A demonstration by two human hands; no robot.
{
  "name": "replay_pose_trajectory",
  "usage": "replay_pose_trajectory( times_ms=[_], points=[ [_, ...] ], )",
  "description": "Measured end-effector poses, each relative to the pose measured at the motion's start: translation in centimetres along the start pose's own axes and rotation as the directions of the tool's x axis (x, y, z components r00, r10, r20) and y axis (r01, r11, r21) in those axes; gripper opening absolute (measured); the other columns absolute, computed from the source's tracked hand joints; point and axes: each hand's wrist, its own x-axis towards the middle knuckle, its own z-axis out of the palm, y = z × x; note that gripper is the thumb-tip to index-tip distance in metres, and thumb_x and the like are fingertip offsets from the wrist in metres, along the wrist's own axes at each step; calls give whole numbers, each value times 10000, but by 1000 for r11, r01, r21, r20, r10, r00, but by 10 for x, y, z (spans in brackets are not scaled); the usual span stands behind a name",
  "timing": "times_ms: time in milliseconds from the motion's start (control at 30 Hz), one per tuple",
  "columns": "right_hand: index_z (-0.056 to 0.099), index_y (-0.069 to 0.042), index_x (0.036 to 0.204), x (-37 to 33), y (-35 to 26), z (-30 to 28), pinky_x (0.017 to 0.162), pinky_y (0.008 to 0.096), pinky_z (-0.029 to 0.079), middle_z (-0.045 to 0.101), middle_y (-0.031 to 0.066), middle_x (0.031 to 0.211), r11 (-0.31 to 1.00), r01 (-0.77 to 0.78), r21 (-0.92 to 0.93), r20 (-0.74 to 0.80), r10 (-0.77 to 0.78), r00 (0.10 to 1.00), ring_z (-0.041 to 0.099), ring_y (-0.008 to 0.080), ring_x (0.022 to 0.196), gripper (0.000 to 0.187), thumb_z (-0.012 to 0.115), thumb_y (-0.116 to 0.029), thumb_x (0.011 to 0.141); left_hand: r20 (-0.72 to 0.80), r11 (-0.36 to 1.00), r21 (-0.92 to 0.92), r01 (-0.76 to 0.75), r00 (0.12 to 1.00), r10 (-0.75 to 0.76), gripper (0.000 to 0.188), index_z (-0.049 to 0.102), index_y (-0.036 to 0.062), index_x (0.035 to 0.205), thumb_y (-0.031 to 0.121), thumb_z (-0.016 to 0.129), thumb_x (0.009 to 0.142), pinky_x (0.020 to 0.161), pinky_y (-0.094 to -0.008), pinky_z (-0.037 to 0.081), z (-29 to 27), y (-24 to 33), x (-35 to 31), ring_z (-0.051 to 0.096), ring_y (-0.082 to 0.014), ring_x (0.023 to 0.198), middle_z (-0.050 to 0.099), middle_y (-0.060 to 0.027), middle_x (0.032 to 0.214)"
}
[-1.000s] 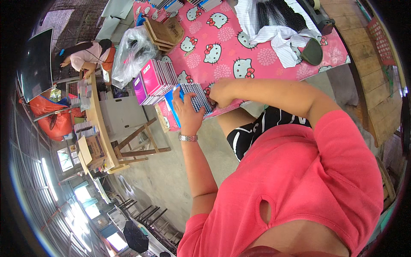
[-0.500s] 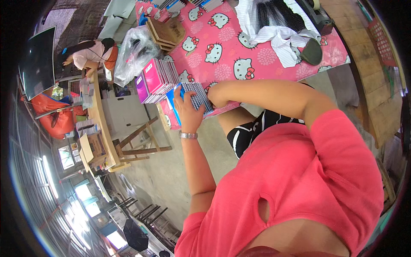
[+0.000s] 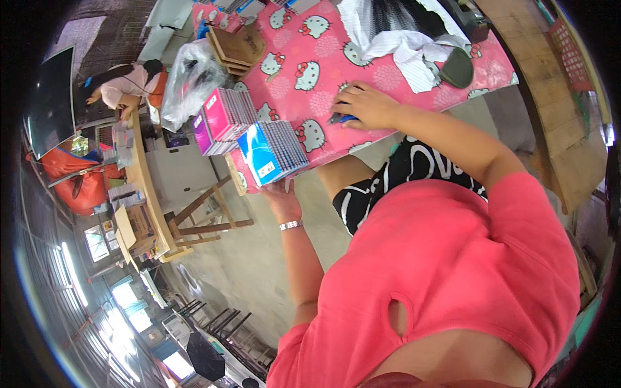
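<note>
A stack of blue spiral notebooks (image 3: 262, 153) sits at the near-left table edge, its blue-and-white cover facing me. My left hand (image 3: 283, 199) is against the stack's near lower edge, its fingers curled there and partly hidden by the notebooks. Farther right, my right hand (image 3: 367, 107) rests on the pink table cover (image 3: 336, 145). Its fingers are closed over a small tool with a blue handle and dark tip (image 3: 343, 119), which looks like pliers; the rest is hidden by the hand. Pink and purple notebooks (image 3: 226, 116) are stacked just beyond the blue ones.
Behind the notebooks lie a clear plastic bag (image 3: 194, 81) and brown wooden trays (image 3: 236, 48). White striped cloth (image 3: 414, 64) and a dark green oval piece (image 3: 457, 68) lie at the right. Another person (image 3: 132, 84) stands by a wooden bench (image 3: 145, 184) at left.
My right hand has moved right, away from the blue notebooks, and the blue-handled tool now shows. My left hand has gone from the notebooks' top to their near lower edge, exposing the cover.
</note>
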Motion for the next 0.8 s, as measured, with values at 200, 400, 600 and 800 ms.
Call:
replay_pose_trajectory(
  times_ms=[200, 400, 600, 800],
  points=[
    [603, -124, 1117, 0, -3, -1, 995, 439, 383, 574, 72, 1112, 1000, -6, 4, -66, 6, 998, 525, 254, 1119, 405, 693, -318, 772, -46, 976, -202, 76, 995, -87, 772, 388, 63, 1353, 696, 384, 911, 1080, -436, 329, 9, -22, -16, 461, -259, 1180, 454, -135, 1294],
    [594, -93, 1123, 2, 7, -2, 987, 449, 392, 575, 118, 1135, 973, -100, 208, -171, 137, 976, 526, 312, 1118, 390, 669, -300, 802, -111, 991, -134, 20, 993, -35, 330, 569, 44, 1058, 353, 536, 946, 912, -383, 458, -5, -81, -23, 577, -221, 974, 597, -87, 1010],
    [596, -81, 1112, 1, 6, 1, 984, 455, 397, 582, 134, 1127, 978, -107, 178, -148, 134, 980, 529, 331, 1116, 372, 643, -308, 821, 122, 860, 492, -135, 989, 85, 87, 610, 17, 911, 57, 534, 907, 751, -273, 490, 25, -98, -43, 603, -145, 798, 630, -56, 871],
    [601, -70, 1102, 2, 8, 1, 999, 455, 390, 585, 133, 1115, 991, -87, 98, -133, 99, 986, 523, 329, 1128, 367, 636, -308, 824, 317, 568, 754, -329, 940, 124, 126, 653, -17, 937, 56, 559, 895, 731, -265, 479, 42, -91, -32, 613, -131, 786, 664, -60, 862]
  ],
)
